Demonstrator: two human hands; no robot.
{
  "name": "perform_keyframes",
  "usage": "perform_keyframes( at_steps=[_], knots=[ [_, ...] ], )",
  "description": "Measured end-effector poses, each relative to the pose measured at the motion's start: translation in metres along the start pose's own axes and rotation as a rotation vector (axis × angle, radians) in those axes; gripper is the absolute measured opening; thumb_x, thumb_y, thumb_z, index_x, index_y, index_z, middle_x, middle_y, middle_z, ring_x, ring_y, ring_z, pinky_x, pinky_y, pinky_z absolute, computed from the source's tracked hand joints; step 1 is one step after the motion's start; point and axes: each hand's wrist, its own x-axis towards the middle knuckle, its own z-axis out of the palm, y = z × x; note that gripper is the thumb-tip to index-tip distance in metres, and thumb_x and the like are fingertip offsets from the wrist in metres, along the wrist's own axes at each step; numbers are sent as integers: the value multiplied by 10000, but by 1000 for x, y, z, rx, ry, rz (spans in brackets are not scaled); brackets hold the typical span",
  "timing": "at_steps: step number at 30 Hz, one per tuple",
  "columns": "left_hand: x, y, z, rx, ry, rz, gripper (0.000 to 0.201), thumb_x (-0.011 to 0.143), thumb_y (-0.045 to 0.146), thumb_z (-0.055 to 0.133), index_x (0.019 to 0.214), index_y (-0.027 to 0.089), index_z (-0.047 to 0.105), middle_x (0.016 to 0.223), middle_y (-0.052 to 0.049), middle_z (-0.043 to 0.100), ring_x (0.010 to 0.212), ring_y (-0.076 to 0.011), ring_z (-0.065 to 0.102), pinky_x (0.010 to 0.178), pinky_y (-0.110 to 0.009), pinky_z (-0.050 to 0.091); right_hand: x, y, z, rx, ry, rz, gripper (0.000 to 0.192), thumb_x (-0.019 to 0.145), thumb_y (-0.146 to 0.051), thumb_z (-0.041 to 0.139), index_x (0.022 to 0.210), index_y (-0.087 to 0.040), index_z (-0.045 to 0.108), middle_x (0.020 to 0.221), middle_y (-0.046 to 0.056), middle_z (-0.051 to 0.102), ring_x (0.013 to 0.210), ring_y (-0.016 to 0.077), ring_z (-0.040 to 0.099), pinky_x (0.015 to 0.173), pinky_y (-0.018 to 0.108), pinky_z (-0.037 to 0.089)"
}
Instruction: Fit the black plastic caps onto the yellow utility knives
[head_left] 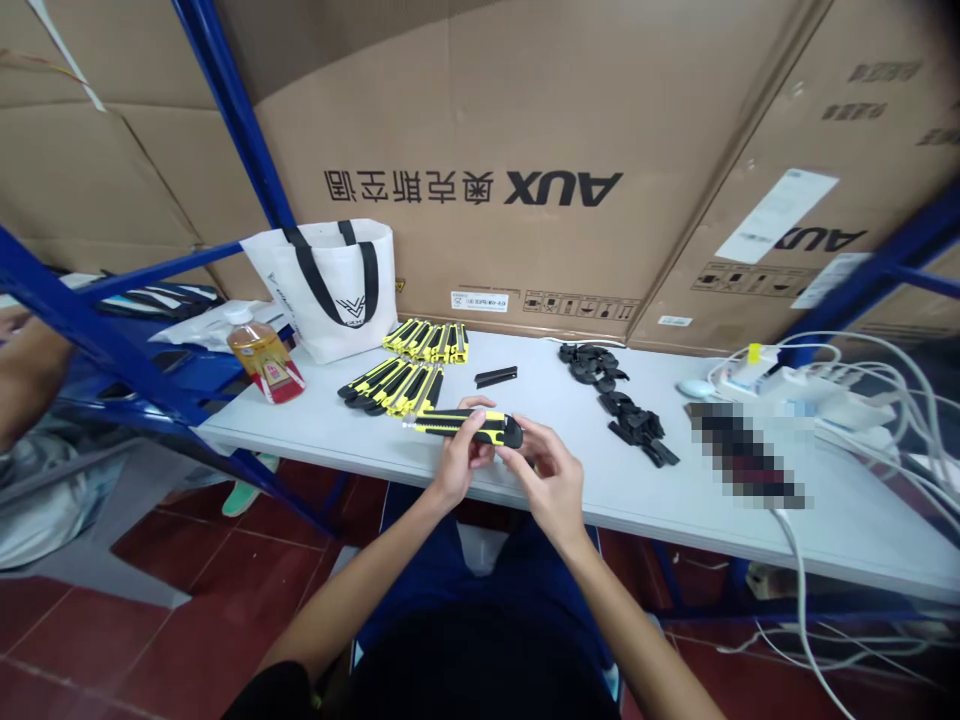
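Observation:
A yellow-and-black utility knife (442, 422) is held level above the front edge of the table. My left hand (456, 468) is closed around its middle, thumb on top. With thumb and fingers, my right hand (553, 478) pinches the knife's rounded black end (513, 432). Just behind lies a single long black plastic piece (496, 377). To the left are two rows of similar knives, a back row (426, 341) and a front row (394, 385). Small black plastic parts (592, 366) lie heaped to the right, with more black parts (637, 428) nearer me.
On the white table (360, 440) stand a drink bottle (266, 360) and a white tote bag (337, 290). White cables and power strips (817, 395) crowd the right end beside a blurred-out object (746, 460). Large cartons (450, 110) back the table. Another person's arm (30, 375) shows far left.

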Motion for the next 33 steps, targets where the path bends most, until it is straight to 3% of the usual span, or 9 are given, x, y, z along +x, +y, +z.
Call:
perform_keyframes(
  at_steps=[5,12,23,33],
  knots=[
    [2,0,-3,-3,-11,-39,480,872,580,804,858,210,498,557,120,302,446,-39,217,417,-158,178,13,6,-16,-257,-19,-167,355,916,-362,841,1260,-294,787,956,27,725,831,198,656,830,374,574],
    [3,8,-4,28,-94,-119,520,830,595,830,825,205,486,595,110,319,448,-36,252,428,-180,150,20,8,-26,-433,-73,-405,389,984,-318,754,1372,-324,744,1380,108,736,1223,312,662,1035,527,559],
    [2,13,-13,78,-262,-237,478,933,633,707,886,215,480,520,113,337,434,-58,255,457,-186,155,22,8,-29,-419,-193,-400,400,1029,-318,680,1428,-318,703,1376,95,757,1234,324,674,1071,569,556],
    [3,14,-15,114,-359,-255,483,961,659,641,864,218,470,510,119,286,439,-60,177,467,-207,128,26,10,-33,-370,-247,-369,398,1024,-337,686,1420,-319,717,1370,90,761,1241,325,680,1069,551,567]
  ],
)
